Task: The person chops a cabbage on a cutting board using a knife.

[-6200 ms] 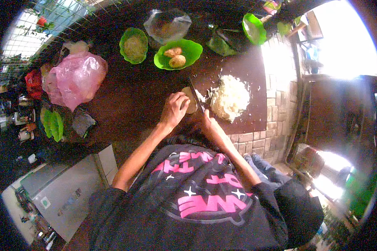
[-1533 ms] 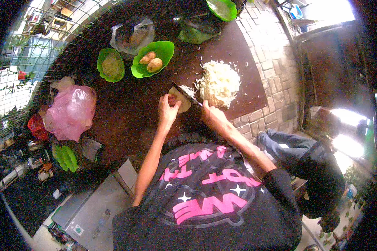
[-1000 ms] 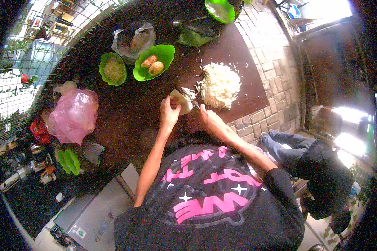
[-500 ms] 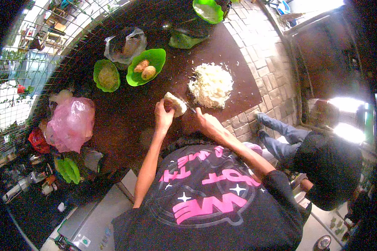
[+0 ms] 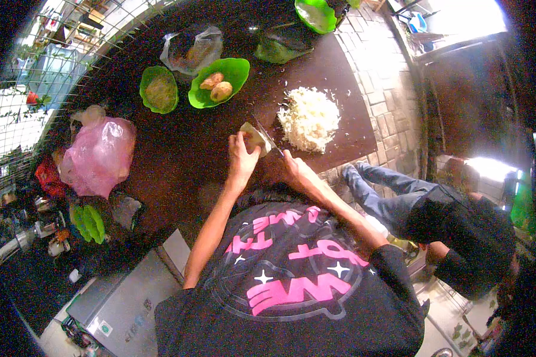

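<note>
My left hand (image 5: pixel 243 157) is closed on a pale wedge that looks like cabbage (image 5: pixel 255 138), steadying it on the dark brown table. My right hand (image 5: pixel 299 172) grips the handle of a knife (image 5: pixel 268 136). Its thin blade slants up and to the left, along the right side of the wedge; whether it touches cannot be made out. Just to the right of the blade lies a loose heap of white shreds (image 5: pixel 309 121), with stray bits scattered around it.
A green leaf-shaped bowl (image 5: pixel 242 76) holds brownish lumps. Nearby are a smaller green bowl (image 5: pixel 171 103) and a clear plastic bag (image 5: pixel 213 44). A pink plastic bag (image 5: pixel 104 152) stands left. Another person (image 5: pixel 452 226) sits at right, legs toward the table's edge.
The view has shifted a little. The wedge is turned in my left hand, and the knife now lies more along its right side. The other person's legs have moved left.
</note>
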The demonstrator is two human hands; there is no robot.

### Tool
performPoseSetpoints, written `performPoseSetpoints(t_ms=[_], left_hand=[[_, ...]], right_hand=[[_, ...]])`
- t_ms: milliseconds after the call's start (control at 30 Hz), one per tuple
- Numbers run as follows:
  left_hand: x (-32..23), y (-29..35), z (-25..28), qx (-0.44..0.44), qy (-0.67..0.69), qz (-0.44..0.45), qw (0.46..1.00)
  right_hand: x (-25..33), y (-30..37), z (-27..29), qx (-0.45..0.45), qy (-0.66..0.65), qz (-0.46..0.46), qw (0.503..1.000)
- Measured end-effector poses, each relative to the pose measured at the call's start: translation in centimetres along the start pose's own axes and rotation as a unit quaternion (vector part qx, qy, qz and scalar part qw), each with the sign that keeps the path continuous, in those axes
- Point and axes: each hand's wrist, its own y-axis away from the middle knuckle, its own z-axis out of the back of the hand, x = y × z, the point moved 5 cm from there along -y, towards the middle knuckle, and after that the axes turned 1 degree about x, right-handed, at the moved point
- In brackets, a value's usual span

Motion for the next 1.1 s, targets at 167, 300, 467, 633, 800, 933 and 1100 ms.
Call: performPoseSetpoints(t_ms=[167, 300, 467, 633, 800, 933, 1100], left_hand=[[0.7, 0.8, -0.3, -0.012, 0.020, 0.002, 1.000], [0.9, 1.0, -0.8, -0.006, 0.013, 0.024, 1.000], [-0.7, 0.7, -0.5, -0.001, 0.032, 0.060, 0.998], [-0.4, 0.9, -0.5, -0.002, 0.030, 0.075, 0.997], [0.1, 0.8, -0.6, 0.028, 0.021, 0.083, 0.996], [0.7, 0.4, -1.3, 0.007, 0.012, 0.076, 0.997], [0.6, 0.9, -1.6, 0.001, -0.018, 0.081, 0.997]], right_hand=[[1.3, 0.0, 0.1, 0.044, 0.043, -0.052, 0.997], [2.9, 0.2, 0.6, 0.017, 0.105, -0.067, 0.992], [2.3, -0.4, 0.7, 0.017, 0.151, -0.106, 0.983], [2.1, -0.4, 0.8, 0.026, 0.127, -0.125, 0.984], [3.9, 0.0, 1.6, 0.019, 0.135, -0.114, 0.984], [3.1, -1.0, 0.9, -0.018, 0.166, -0.056, 0.984], [2.8, -1.2, 1.3, 0.017, 0.158, -0.107, 0.981]])
